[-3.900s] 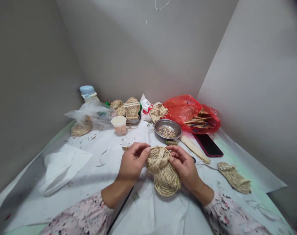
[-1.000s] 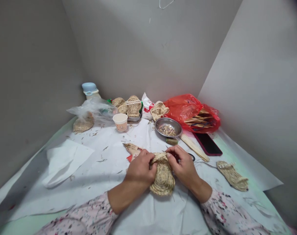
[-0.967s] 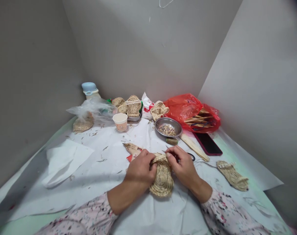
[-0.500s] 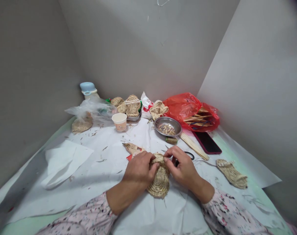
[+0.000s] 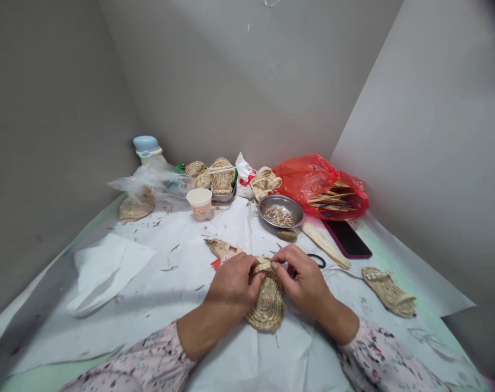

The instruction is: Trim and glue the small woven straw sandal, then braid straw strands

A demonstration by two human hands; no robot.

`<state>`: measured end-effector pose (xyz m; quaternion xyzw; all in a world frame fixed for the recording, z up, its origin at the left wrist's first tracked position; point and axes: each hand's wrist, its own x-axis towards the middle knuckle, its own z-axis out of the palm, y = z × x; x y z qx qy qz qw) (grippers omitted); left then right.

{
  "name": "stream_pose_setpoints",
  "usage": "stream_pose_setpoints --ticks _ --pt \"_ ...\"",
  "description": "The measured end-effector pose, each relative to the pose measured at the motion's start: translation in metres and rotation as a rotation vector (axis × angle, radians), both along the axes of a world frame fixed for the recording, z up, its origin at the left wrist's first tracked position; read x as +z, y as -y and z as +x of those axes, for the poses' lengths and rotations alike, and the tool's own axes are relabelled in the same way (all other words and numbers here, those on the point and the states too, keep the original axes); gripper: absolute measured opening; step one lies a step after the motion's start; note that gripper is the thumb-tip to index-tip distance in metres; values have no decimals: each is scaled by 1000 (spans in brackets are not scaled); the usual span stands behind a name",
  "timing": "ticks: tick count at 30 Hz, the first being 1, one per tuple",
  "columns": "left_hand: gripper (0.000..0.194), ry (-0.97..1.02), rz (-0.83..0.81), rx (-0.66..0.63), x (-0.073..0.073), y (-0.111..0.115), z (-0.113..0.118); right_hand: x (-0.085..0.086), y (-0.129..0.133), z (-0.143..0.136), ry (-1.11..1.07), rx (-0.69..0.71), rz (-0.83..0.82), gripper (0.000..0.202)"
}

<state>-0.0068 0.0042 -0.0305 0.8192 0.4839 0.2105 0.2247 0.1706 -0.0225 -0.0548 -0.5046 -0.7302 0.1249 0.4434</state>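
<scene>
Head camera: both forearms reach in from the bottom corners of the view, floral sleeves point(image 5: 149, 356) gathered at the wrists, and the hands meet over a small woven straw slipper point(image 5: 267, 307). The left hand point(image 5: 232, 286) lies back-up, its fingers curled under and its thumb pressed along the slipper's left edge; its grip is clamped there. The right hand point(image 5: 303, 276) angles in from the other side, thumb and index finger pinched together on the right end of the front band, other fingers bent.

The slipper sits between the two grips, its rounded end toward the wearer. Its straw is pale tan, coiled in oval rows over the sole, with a thicker band crossing under the fingertips. Whether the sole touches the table point(image 5: 169, 305) is unclear. Scissors point(image 5: 317, 260) lie partly hidden just beyond the right grip; a glue gun point(image 5: 221, 248) lies just beyond the left.
</scene>
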Motion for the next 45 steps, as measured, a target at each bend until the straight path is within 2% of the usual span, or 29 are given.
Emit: stream_pose_setpoints --ticks 6,13,17,24,32,37,41,45 --pt "9 25 -28 13 3 -1 0 -1 1 -3 30 -49 31 12" --pt "5 130 -90 45 7 -2 -1 -3 1 -2 46 -29 31 12" --pt "9 129 -73 19 7 -2 -1 -6 0 -1 38 -18 41 13" --pt "16 96 51 0 2 -2 0 -6 0 -1 56 -31 61 14" --pt "18 121 53 -2 -6 -5 0 -3 5 -3 161 -36 89 18" --pt "18 114 62 11 -4 -5 0 -3 5 -3 164 -47 59 19" --pt "17 123 68 12 -3 -5 1 -1 2 1 49 -121 28 19" --pt "16 116 49 20 -3 -4 1 0 -2 6 21 -219 16 14"
